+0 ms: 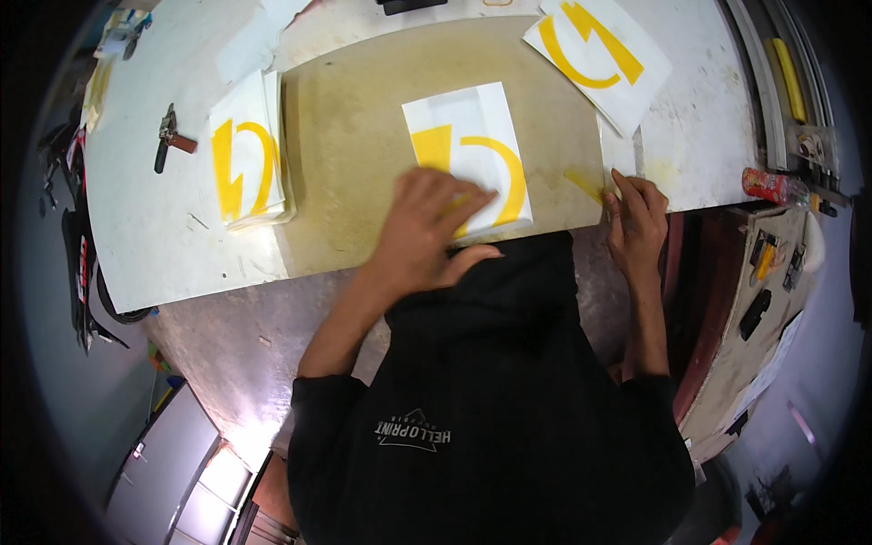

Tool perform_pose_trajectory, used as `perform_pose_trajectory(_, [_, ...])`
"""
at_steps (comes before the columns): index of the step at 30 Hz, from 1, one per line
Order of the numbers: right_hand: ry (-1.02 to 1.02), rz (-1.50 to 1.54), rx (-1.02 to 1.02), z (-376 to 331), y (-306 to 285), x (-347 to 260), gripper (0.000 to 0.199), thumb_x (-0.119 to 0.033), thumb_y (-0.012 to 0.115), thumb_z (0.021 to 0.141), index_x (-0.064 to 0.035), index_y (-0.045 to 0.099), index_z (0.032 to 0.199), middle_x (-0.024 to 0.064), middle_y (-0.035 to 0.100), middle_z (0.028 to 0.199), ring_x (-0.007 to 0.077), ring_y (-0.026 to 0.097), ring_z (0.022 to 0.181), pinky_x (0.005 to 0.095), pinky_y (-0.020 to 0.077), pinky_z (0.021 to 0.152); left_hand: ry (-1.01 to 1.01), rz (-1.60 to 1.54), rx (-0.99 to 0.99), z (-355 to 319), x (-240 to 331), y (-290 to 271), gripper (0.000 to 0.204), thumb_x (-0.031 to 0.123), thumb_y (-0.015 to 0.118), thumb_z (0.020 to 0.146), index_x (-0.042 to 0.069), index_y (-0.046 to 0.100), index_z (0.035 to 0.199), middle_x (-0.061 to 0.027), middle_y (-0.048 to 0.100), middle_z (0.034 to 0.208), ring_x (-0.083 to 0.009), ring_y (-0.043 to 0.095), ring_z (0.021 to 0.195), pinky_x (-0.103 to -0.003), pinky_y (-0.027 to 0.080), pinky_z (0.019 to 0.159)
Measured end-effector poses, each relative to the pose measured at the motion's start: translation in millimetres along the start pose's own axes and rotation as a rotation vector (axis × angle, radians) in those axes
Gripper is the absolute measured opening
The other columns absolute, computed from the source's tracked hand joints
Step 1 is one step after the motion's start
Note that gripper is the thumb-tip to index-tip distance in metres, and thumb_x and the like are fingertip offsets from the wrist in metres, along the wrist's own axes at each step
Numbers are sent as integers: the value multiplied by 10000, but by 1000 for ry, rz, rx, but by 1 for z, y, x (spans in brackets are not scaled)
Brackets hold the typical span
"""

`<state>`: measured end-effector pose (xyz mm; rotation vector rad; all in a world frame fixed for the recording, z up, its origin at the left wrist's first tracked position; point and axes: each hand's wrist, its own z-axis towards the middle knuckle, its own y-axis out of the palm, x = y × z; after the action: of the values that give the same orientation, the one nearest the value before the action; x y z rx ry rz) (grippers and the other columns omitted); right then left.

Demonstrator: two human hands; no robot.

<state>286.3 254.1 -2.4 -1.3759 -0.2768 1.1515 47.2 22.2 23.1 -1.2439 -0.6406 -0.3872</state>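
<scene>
A white sheet with a yellow curved-and-angular decal lies on the table in front of me. My left hand is over its lower left part, slightly blurred, with the thumb stretched away from the fingers; it covers part of the yellow shape. At the table's near edge, my right hand has its fingers curled, thumb close to the forefinger. Beside its thumb is a narrow yellow strip. A pale translucent strip reaches under its fingertips. What the fingers hold, if anything, is too small to tell.
At left stands a stack of similar sheets, with a dark tool with a brown handle beyond it. Another decal sheet lies at the far right. A red-labelled bottle and long metal rails line the right edge.
</scene>
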Motion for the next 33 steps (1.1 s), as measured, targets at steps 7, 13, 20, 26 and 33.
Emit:
perform_pose_trajectory(7, [-121,-160,205,43,9,-17,356,-140,771,928,-66,738,1274,139,657,1304,325,592,1224,464,397,1076,-457,-780,567,3,-7,-8,110,73,722,980,64,715,1089,-7,665,906,-108,591,770,-268,474,696])
perform_pose_trajectory(13, [-233,-146,271,90,18,-12,330,-138,766,935,-61,744,1256,120,674,1290,285,604,1220,463,381,1092,-53,-277,1116,-31,-41,-120,175,-50,651,1002,-11,623,1171,-101,695,1063,-174,682,972,-284,544,863])
perform_pose_trajectory(20, [-257,-161,-1,124,19,19,480,-274,798,924,-61,679,1339,121,668,1387,313,583,1333,555,290,1197,-412,327,303,-97,-80,-157,214,-80,657,874,29,760,1026,-161,690,999,-367,658,991,-432,512,927])
perform_pose_trajectory(26, [-148,-142,-143,128,7,9,322,-265,799,915,-72,761,1171,97,707,1323,272,616,1300,572,248,1220,-447,380,396,-104,-56,-145,267,7,650,872,16,744,1121,-178,689,1127,-378,617,1141,-493,420,1114])
perform_pose_trajectory(33, [-99,87,190,123,12,1,169,-61,677,965,-29,755,1112,117,768,1170,294,706,1157,573,307,1199,-265,-125,539,-45,-40,-81,298,58,661,922,-29,693,1206,-191,671,1178,-294,623,1162,-447,443,1092])
